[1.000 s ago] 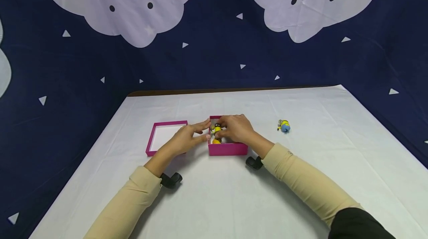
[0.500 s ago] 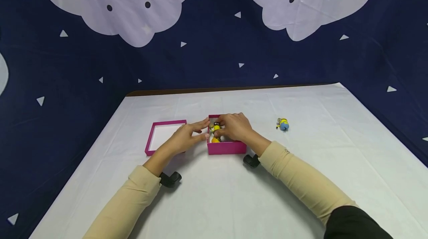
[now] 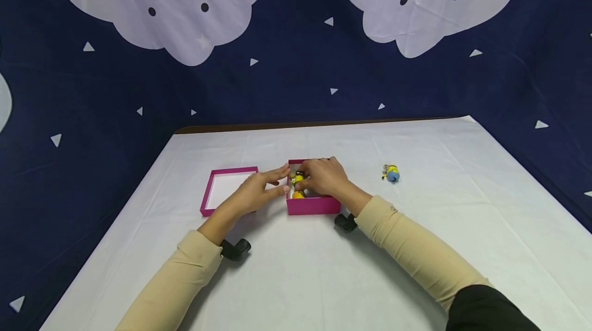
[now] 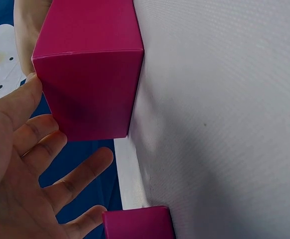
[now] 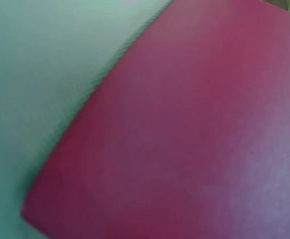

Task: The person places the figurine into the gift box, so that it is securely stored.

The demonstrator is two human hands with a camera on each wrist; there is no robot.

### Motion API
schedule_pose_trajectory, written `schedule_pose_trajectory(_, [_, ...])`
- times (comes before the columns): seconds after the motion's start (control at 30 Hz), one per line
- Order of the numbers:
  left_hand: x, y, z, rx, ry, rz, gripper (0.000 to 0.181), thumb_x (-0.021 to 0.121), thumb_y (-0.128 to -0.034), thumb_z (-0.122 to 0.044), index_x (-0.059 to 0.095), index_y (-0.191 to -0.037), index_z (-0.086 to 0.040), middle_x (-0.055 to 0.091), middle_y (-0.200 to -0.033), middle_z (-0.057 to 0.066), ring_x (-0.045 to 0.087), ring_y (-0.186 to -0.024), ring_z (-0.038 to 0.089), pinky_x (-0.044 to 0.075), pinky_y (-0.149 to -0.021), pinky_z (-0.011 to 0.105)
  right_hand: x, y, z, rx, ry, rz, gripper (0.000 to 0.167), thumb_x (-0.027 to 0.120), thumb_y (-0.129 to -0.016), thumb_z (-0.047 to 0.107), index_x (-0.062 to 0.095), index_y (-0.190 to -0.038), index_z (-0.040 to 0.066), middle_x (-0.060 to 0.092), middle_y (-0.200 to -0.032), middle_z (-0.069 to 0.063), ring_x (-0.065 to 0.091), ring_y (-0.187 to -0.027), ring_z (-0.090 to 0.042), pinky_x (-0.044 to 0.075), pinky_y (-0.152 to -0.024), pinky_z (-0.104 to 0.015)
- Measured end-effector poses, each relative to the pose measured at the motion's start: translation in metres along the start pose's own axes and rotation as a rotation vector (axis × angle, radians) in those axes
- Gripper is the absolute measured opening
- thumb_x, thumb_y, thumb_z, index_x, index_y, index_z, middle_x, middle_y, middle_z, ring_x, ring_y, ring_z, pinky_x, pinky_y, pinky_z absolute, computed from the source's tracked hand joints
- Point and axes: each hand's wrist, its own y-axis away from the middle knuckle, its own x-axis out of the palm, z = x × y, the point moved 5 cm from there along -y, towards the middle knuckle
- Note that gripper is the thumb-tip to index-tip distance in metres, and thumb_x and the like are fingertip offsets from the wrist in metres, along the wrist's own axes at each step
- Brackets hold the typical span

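A magenta box (image 3: pixel 313 206) stands without its lid at mid-table, with several yellow toy figures inside. My right hand (image 3: pixel 326 176) reaches over its right side, thumb and fingers pinching a Minion figure (image 3: pixel 299 179) in the box; the hand partly hides that toy. My left hand (image 3: pixel 255 190) lies along the box's left wall. In the left wrist view, its fairly straight fingers (image 4: pixel 77 179) spread beside the box (image 4: pixel 90 94), with the thumb touching the top edge. Only the box's outer side (image 5: pixel 175 124) fills the right wrist view; no fingers show there.
The magenta-rimmed lid (image 3: pixel 233 170), white inside, lies to the left, partly under my left forearm and hand. Another Minion figure (image 3: pixel 392 173), in blue, lies to the right on the white cloth (image 3: pixel 296 279). A dark blue cloud-patterned backdrop (image 3: pixel 296 38) hangs behind.
The head view has shifted slightly. The Minion figure between my right fingers sits slightly lower and more covered by them; my left hand keeps its place at the box.
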Motion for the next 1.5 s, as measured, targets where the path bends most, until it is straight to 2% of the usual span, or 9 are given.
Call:
schedule_pose_trajectory(0.2, [0.000, 0.000, 0.001, 0.001, -0.006, -0.001, 0.055, 0.059, -0.0925, -0.034, 0.042, -0.142, -0.018, 0.034, -0.151, -0.008, 0.059, -0.118, 0.026, 0.040, -0.103, 0.052, 0.001, -0.002, 0.001, 0.002, 0.018, 0.031, 0.040, 0.072, -0.079, 0.047, 0.071, -0.108, 0.020, 0.072, -0.105, 0.007, 0.064, -0.097, -0.018, 0.041, -0.090, -0.042])
schedule_pose_trajectory(0.43, [0.000, 0.000, 0.000, 0.000, -0.010, -0.010, 0.055, 0.059, -0.0922, -0.035, 0.043, -0.142, -0.019, 0.035, -0.151, -0.008, 0.059, -0.118, 0.026, 0.044, -0.100, 0.050, 0.003, -0.003, 0.001, 0.009, 0.026, 0.050, 0.043, 0.070, -0.080, 0.047, 0.069, -0.113, 0.020, 0.070, -0.113, 0.006, 0.063, -0.105, -0.019, 0.040, -0.093, -0.043])
schedule_pose_trajectory(0.7, [0.000, 0.001, 0.000, -0.008, -0.007, -0.006, 0.056, 0.059, -0.0921, -0.035, 0.042, -0.143, -0.019, 0.035, -0.151, -0.008, 0.058, -0.118, 0.026, 0.041, -0.102, 0.051, 0.003, -0.002, 0.000, 0.009, 0.017, 0.034, 0.046, 0.071, -0.080, 0.047, 0.068, -0.114, 0.017, 0.070, -0.113, 0.003, 0.063, -0.104, -0.021, 0.040, -0.094, -0.043])
schedule_pose_trajectory(0.97, [0.000, 0.000, 0.000, -0.015, -0.005, -0.009, 0.056, 0.060, -0.0918, -0.035, 0.042, -0.143, -0.020, 0.036, -0.150, -0.008, 0.058, -0.119, 0.026, 0.037, -0.106, 0.054, 0.000, 0.000, -0.002, 0.009, -0.033, -0.001, 0.048, 0.071, -0.081, 0.045, 0.067, -0.116, 0.012, 0.070, -0.115, 0.000, 0.063, -0.107, -0.023, 0.040, -0.094, -0.043])
schedule_pose_trajectory(1.3, [0.000, 0.000, 0.001, -0.016, -0.003, -0.012, 0.056, 0.060, -0.0916, -0.036, 0.042, -0.143, -0.022, 0.037, -0.150, -0.009, 0.058, -0.120, 0.025, 0.039, -0.103, 0.053, -0.008, 0.003, -0.005, -0.054, -0.159, -0.011, 0.047, 0.071, -0.082, 0.040, 0.066, -0.116, 0.008, 0.070, -0.113, -0.005, 0.062, -0.111, -0.026, 0.037, -0.102, -0.049])
schedule_pose_trajectory(1.5, [0.000, 0.000, 0.002, -0.018, -0.003, -0.013, 0.055, 0.061, -0.0914, -0.035, 0.043, -0.142, -0.022, 0.037, -0.150, -0.009, 0.058, -0.119, 0.025, 0.043, -0.100, 0.052, -0.021, 0.009, -0.007, -0.079, -0.201, -0.060, 0.044, 0.070, -0.084, 0.036, 0.065, -0.117, 0.008, 0.071, -0.110, -0.007, 0.062, -0.110, -0.026, 0.033, -0.104, -0.052])
